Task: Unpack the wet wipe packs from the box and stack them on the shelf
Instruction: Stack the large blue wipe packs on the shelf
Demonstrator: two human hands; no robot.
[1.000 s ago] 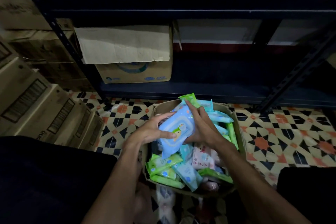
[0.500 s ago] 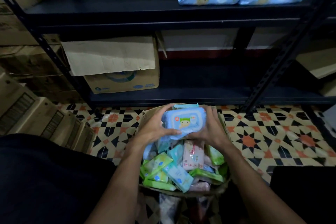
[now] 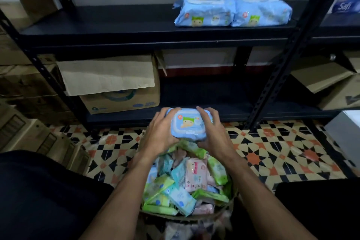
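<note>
Left hand [image 3: 161, 132], right hand [image 3: 214, 135], clasping blue pack [image 3: 188, 123]

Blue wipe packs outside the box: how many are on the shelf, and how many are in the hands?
Blue packs on the shelf: 2
Blue pack held between left hand and right hand: 1
Total: 3

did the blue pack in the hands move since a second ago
Yes. The blue pack has risen out of the box, now over its far rim, toward the shelf.
</note>
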